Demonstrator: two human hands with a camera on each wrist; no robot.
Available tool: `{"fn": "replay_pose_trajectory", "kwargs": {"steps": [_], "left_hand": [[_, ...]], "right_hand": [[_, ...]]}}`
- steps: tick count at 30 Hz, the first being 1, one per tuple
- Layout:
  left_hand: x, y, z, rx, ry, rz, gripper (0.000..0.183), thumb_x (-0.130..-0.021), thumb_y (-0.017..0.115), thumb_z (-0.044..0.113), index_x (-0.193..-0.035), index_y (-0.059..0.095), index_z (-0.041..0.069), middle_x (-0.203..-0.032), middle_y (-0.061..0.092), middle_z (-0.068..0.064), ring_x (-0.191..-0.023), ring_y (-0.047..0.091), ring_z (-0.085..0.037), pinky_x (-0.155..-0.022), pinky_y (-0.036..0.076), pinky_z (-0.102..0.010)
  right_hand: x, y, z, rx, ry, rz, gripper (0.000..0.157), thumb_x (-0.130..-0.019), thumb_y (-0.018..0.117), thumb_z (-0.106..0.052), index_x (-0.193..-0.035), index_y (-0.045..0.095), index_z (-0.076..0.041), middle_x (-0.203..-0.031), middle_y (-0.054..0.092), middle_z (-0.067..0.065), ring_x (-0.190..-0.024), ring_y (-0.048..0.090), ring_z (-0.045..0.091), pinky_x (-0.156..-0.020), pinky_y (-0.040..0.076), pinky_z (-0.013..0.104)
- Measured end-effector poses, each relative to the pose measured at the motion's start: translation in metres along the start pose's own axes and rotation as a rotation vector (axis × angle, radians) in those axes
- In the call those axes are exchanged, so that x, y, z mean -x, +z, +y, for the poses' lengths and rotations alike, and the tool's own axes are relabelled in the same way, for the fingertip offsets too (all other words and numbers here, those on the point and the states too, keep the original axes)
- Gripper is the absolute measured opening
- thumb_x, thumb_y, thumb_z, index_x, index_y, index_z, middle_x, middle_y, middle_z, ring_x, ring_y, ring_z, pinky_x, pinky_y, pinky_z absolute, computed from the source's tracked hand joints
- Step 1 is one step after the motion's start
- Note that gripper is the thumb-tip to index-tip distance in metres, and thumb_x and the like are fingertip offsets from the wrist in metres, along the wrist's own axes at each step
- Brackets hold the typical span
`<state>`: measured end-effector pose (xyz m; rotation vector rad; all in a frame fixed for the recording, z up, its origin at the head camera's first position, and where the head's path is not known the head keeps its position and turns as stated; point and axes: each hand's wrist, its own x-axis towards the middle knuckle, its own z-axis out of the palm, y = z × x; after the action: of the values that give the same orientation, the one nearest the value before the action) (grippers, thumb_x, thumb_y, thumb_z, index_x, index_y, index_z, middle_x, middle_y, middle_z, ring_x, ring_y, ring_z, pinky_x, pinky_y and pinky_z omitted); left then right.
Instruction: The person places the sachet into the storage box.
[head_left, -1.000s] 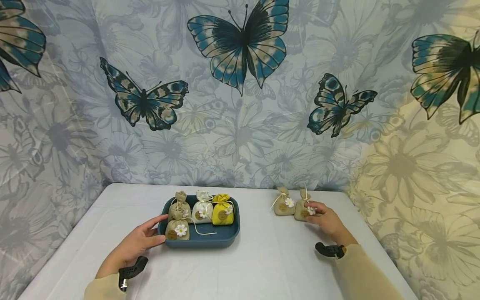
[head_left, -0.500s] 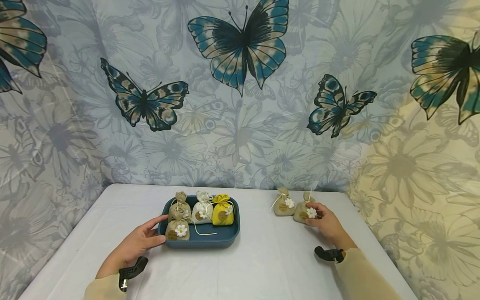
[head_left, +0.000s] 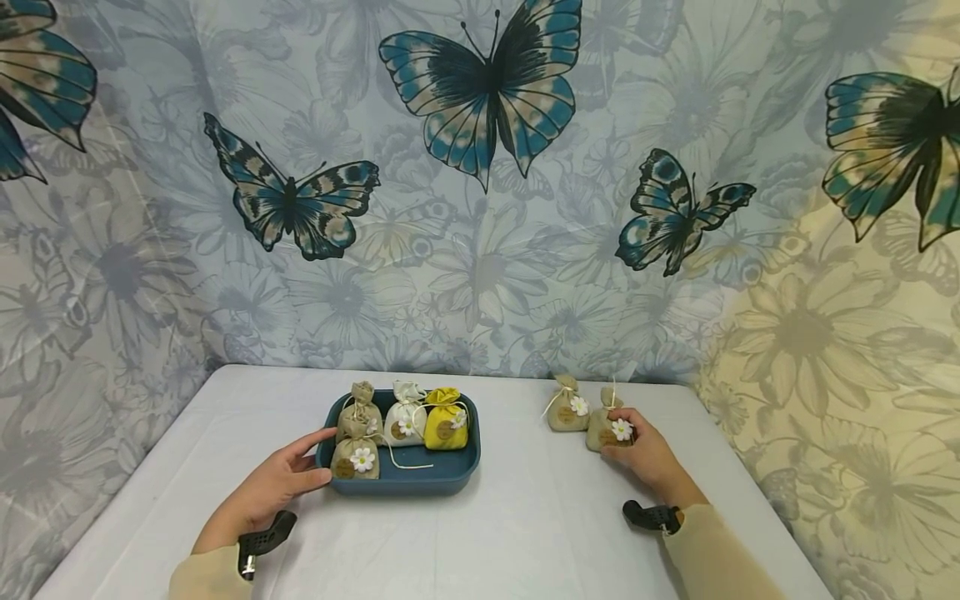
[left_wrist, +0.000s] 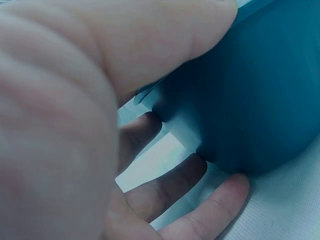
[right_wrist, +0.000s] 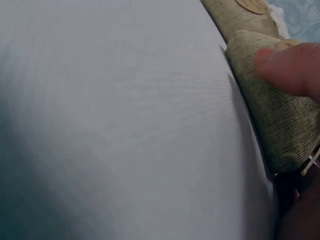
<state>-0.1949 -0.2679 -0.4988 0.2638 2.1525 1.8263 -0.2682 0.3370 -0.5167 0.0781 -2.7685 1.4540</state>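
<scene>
My right hand (head_left: 647, 454) pinches a small beige drawstring sachet (head_left: 597, 430) with a white daisy and a round brown tag. In the right wrist view my thumb presses on the front of this sachet (right_wrist: 272, 115), which is close over the white cloth. Another beige sachet (head_left: 561, 417) stands just to its left. My left hand (head_left: 279, 479) rests against the left end of a blue tray (head_left: 420, 487). Seen from the left wrist, straight fingertips touch the outer wall of the tray (left_wrist: 260, 85) while the thumb lies at its rim.
Inside the tray stand two beige sachets (head_left: 351, 452), a white sachet (head_left: 403, 423) and a yellow sachet (head_left: 444, 433). A loose cord (head_left: 408, 467) lies on the tray floor. The white-covered table (head_left: 510, 533) ends at a butterfly-print cloth backdrop (head_left: 480, 275).
My right hand has drawn its sachet slightly toward me and a little left, turning it upright from a slight tilt. My left hand and the tray have stayed put.
</scene>
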Motion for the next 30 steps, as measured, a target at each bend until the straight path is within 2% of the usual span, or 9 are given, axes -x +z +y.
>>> {"fn": "replay_pose_trajectory", "kwargs": {"steps": [4,7,10,12,15,17,19,26,30], "left_hand": [[0.001,0.000,-0.001,0.004,-0.011,0.001,0.073,-0.098,0.066,0.017,-0.158,0.026,0.007,-0.162,-0.002,-0.026,-0.141,0.002,-0.055,-0.105,0.032,-0.062],[0.001,-0.001,-0.001,0.004,-0.007,-0.001,0.073,-0.098,0.067,0.017,-0.158,0.026,0.007,-0.162,-0.002,-0.027,-0.141,0.001,-0.056,-0.105,0.032,-0.062],[0.000,-0.001,-0.002,0.010,-0.011,0.007,0.073,-0.098,0.068,0.017,-0.158,0.027,0.008,-0.162,0.000,-0.027,-0.141,0.002,-0.055,-0.105,0.033,-0.062],[0.000,-0.002,-0.004,0.014,-0.016,0.012,0.073,-0.097,0.068,0.017,-0.158,0.028,0.008,-0.162,0.001,-0.027,-0.141,0.003,-0.054,-0.105,0.033,-0.062],[0.000,-0.003,-0.006,0.015,-0.022,0.022,0.074,-0.097,0.069,0.018,-0.158,0.029,0.009,-0.162,0.003,-0.026,-0.142,0.005,-0.053,-0.105,0.034,-0.061],[0.000,-0.003,-0.007,0.016,-0.020,0.023,0.074,-0.097,0.069,0.018,-0.158,0.029,0.009,-0.162,0.003,-0.026,-0.142,0.005,-0.053,-0.105,0.034,-0.061],[-0.001,-0.003,-0.007,0.013,-0.017,0.020,0.074,-0.097,0.069,0.018,-0.158,0.029,0.008,-0.162,0.002,-0.026,-0.141,0.005,-0.054,-0.105,0.034,-0.061],[-0.002,-0.001,-0.007,0.014,-0.012,0.019,0.072,-0.097,0.069,0.018,-0.158,0.030,0.010,-0.162,0.007,-0.026,-0.142,0.011,-0.051,-0.104,0.037,-0.058],[-0.003,-0.001,-0.007,0.012,-0.012,0.023,0.072,-0.097,0.069,0.017,-0.158,0.030,0.010,-0.162,0.006,-0.025,-0.142,0.010,-0.052,-0.104,0.037,-0.058]], "right_hand": [[0.002,0.002,0.000,0.025,-0.002,0.001,0.066,-0.080,0.086,-0.019,-0.136,0.052,-0.013,-0.144,0.045,0.021,-0.113,0.049,0.031,-0.091,0.041,0.044],[0.003,0.001,0.002,0.050,0.001,0.035,0.065,-0.081,0.086,-0.026,-0.137,0.054,-0.014,-0.124,0.055,0.019,-0.096,0.050,0.027,-0.079,0.044,0.039],[0.003,0.001,0.004,0.017,0.010,0.069,0.065,-0.081,0.086,-0.027,-0.137,0.056,-0.013,-0.105,0.059,0.014,-0.084,0.049,0.023,-0.067,0.045,0.033],[0.004,0.001,0.005,-0.030,0.016,0.078,0.064,-0.083,0.084,-0.026,-0.138,0.055,-0.012,-0.106,0.060,0.015,-0.086,0.053,0.022,-0.066,0.048,0.031],[0.004,0.000,0.006,-0.102,0.022,0.095,0.062,-0.086,0.082,-0.025,-0.139,0.054,-0.009,-0.120,0.060,0.016,-0.095,0.056,0.021,-0.071,0.050,0.029],[0.005,-0.003,0.007,-0.144,0.039,0.110,0.063,-0.088,0.080,-0.028,-0.140,0.052,-0.009,-0.120,0.059,0.017,-0.093,0.056,0.020,-0.070,0.051,0.029],[0.006,-0.005,0.009,-0.201,0.048,0.134,0.062,-0.089,0.079,-0.029,-0.140,0.050,-0.007,-0.116,0.058,0.015,-0.090,0.057,0.016,-0.068,0.051,0.028],[0.014,-0.014,0.014,-0.699,0.001,0.091,0.044,-0.097,0.067,-0.005,-0.135,0.044,-0.005,-0.118,0.056,0.004,-0.101,0.062,0.015,-0.077,0.058,0.035],[0.016,-0.016,0.017,-0.757,-0.030,0.067,0.042,-0.095,0.064,0.005,-0.132,0.048,-0.007,-0.117,0.057,0.001,-0.102,0.062,0.013,-0.081,0.056,0.031]]}}
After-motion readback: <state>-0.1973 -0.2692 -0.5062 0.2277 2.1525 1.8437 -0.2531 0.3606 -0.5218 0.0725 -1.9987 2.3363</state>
